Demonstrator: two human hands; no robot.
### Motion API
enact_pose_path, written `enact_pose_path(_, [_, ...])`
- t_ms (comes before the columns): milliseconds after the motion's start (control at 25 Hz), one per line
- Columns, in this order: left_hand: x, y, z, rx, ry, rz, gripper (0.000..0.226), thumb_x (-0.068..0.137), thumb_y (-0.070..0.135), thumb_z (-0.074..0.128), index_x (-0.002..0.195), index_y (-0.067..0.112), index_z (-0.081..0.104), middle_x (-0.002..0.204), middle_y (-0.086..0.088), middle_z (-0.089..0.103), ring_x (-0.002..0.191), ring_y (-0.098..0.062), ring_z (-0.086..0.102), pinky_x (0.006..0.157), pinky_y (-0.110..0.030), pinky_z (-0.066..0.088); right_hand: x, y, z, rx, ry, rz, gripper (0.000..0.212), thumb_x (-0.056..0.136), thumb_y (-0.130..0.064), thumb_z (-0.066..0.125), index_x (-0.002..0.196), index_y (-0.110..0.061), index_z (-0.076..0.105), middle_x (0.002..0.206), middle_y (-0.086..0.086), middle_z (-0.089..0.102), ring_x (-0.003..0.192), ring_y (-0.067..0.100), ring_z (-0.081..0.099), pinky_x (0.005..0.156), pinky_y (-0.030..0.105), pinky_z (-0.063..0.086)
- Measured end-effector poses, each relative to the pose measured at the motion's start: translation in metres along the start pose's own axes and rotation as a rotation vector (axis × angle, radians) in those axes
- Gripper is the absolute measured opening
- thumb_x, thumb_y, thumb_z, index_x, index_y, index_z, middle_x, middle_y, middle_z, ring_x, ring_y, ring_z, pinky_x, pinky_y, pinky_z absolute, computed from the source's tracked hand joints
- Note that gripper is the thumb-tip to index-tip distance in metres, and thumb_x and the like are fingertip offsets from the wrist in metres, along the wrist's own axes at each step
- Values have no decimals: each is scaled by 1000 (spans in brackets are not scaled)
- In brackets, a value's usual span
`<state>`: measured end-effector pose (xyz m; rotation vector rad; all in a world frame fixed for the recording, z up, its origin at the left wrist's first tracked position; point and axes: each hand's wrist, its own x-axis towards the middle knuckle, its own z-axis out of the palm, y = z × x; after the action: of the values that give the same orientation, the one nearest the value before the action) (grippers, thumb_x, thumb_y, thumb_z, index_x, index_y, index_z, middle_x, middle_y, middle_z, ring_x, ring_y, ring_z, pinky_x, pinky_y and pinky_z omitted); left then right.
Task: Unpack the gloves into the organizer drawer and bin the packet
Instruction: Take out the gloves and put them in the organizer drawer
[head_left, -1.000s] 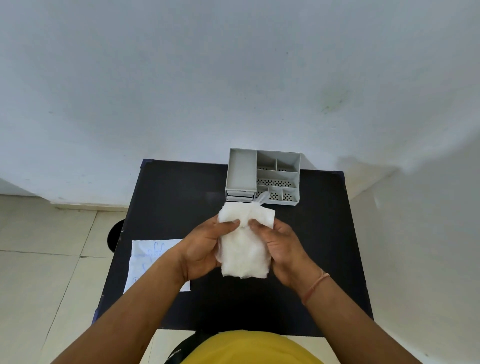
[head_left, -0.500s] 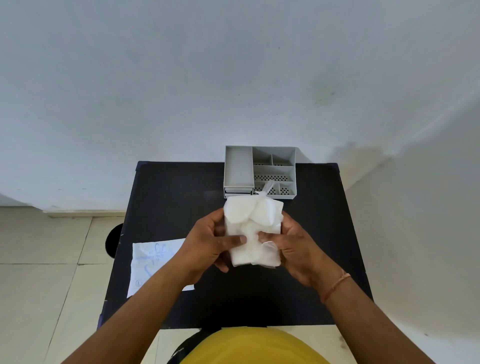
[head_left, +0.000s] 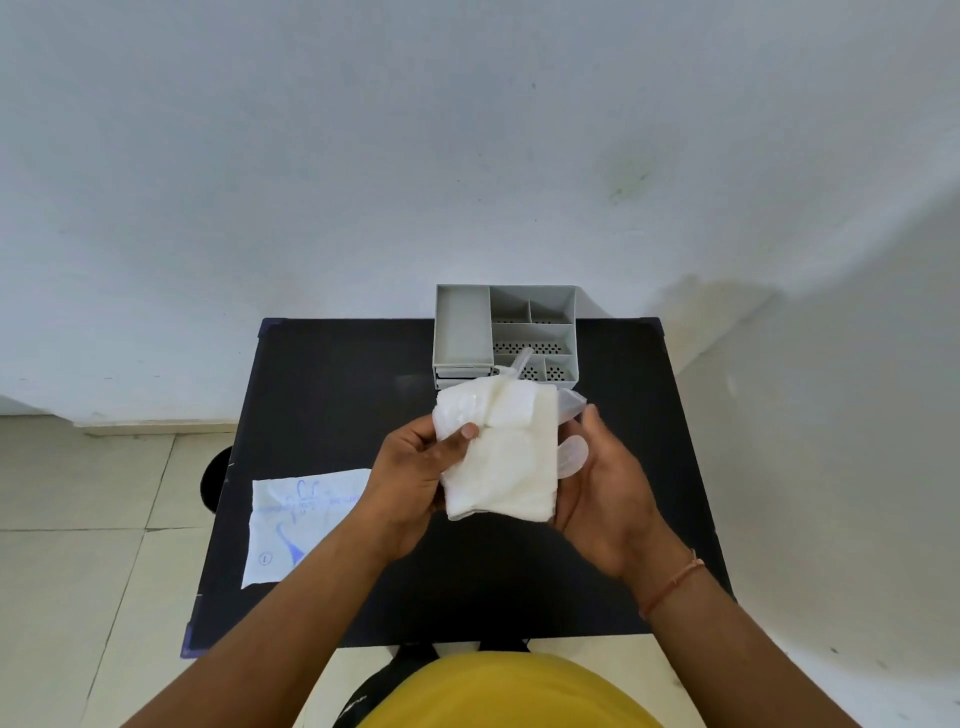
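Gloves — a white, folded wad with thin clear plastic trailing off its right and far edges — are held above the middle of the black table, between both hands. On the wad's left side the left hand closes around it, thumb pressed across the front near the top and fingers wrapped behind. To its right the right hand stands palm inward, fingers loosely curved and touching that edge, where a bit of clear film bulges out; whether it truly pinches the wad or only steadies it, I cannot tell. A thin thread band circles the right wrist.

Just beyond the gloves, at the far edge of the table, stands the grey organizer — one long compartment on its left, smaller perforated ones on its right, and its drawer low at the near left, its front partly hidden by the wad. A strip of clear plastic pokes up in front of it.

Left of the hands lies the packet, flat on the table, white with blue print, its left edge at the table's left side. A dark round shape sits on the tiled floor just left of the table.
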<state>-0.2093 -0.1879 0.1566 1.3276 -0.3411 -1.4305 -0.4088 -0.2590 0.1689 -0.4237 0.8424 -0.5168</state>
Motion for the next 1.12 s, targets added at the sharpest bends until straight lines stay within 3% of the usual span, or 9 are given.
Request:
enact_pose_path(120, [-3, -9, 11, -26, -13, 41, 43, 85, 28, 78, 125, 11, 74, 123, -14, 79, 114, -37, 75, 93, -62, 60, 5, 7, -13, 229, -62, 101, 71, 102, -69, 36, 149, -21, 61, 154, 19, 58, 144, 45, 52, 124, 67, 30])
enact_pose_path(320, [-10, -21, 32, 194, 95, 190, 22, 95, 19, 77, 117, 16, 78, 108, -5, 84, 103, -26, 80, 84, -44, 67, 8, 4, 3, 64, -11, 81, 65, 101, -60, 53, 135, -7, 72, 141, 27, 66, 128, 43, 66, 116, 63, 43])
enact_pose_path(440, [-14, -25, 40, 312, 138, 241, 20, 95, 19, 78, 114, 20, 77, 102, -1, 85, 96, -20, 81, 76, -39, 67, 6, -4, 3, -176, 167, -33, 46, 98, -44, 68, 127, -9, 74, 120, 21, 79, 111, 41, 76, 100, 62, 58])
enact_pose_path(600, [-17, -34, 52, 382, 206, 271, 27, 92, 17, 81, 119, 18, 76, 101, 3, 84, 92, -15, 81, 69, -27, 64, 3, -8, 0, -411, 264, -136, 19, 100, -29, 70, 111, -15, 77, 101, 10, 84, 91, 29, 82, 75, 45, 68])
enact_pose_path(840, [-19, -42, 58, 349, 357, 256, 21, 93, 18, 80, 113, 22, 77, 97, 5, 84, 89, -11, 80, 66, -20, 61, -5, -1, -18, -437, 107, -88, 26, 101, -32, 69, 123, -20, 73, 114, 8, 82, 104, 27, 80, 88, 49, 66])
enact_pose_path(920, [-18, -42, 58, 397, 371, 222, 24, 92, 22, 82, 115, 23, 76, 97, 5, 84, 90, -12, 80, 67, -20, 62, 1, 4, -18, -499, 140, -126, 21, 100, -32, 70, 118, -23, 74, 112, 6, 83, 99, 22, 81, 84, 43, 67])
enact_pose_path(1000, [-16, -39, 56, 414, 350, 169, 37, 87, 33, 85, 121, 26, 74, 102, 6, 82, 93, -14, 80, 69, -33, 67, 9, 7, -14, -518, 177, -153, 15, 99, -31, 72, 112, -26, 75, 106, 1, 84, 92, 17, 81, 74, 36, 67])
enact_pose_path(1080, [-14, -29, 48, 363, 301, 129, 39, 85, 52, 81, 115, 28, 75, 98, 2, 81, 82, -23, 79, 63, -49, 67, 18, 6, -13, -460, 197, -141, 14, 98, -29, 73, 112, -28, 75, 103, -2, 84, 91, 18, 82, 74, 41, 68])
enact_pose_path(1120, [-8, -24, 42, 307, 273, 121, 38, 89, 59, 72, 107, 25, 76, 90, -2, 80, 69, -29, 76, 56, -49, 63, 23, 5, -14, -405, 206, -125, 16, 97, -28, 74, 113, -28, 75, 105, 0, 84, 94, 21, 82, 79, 47, 68])
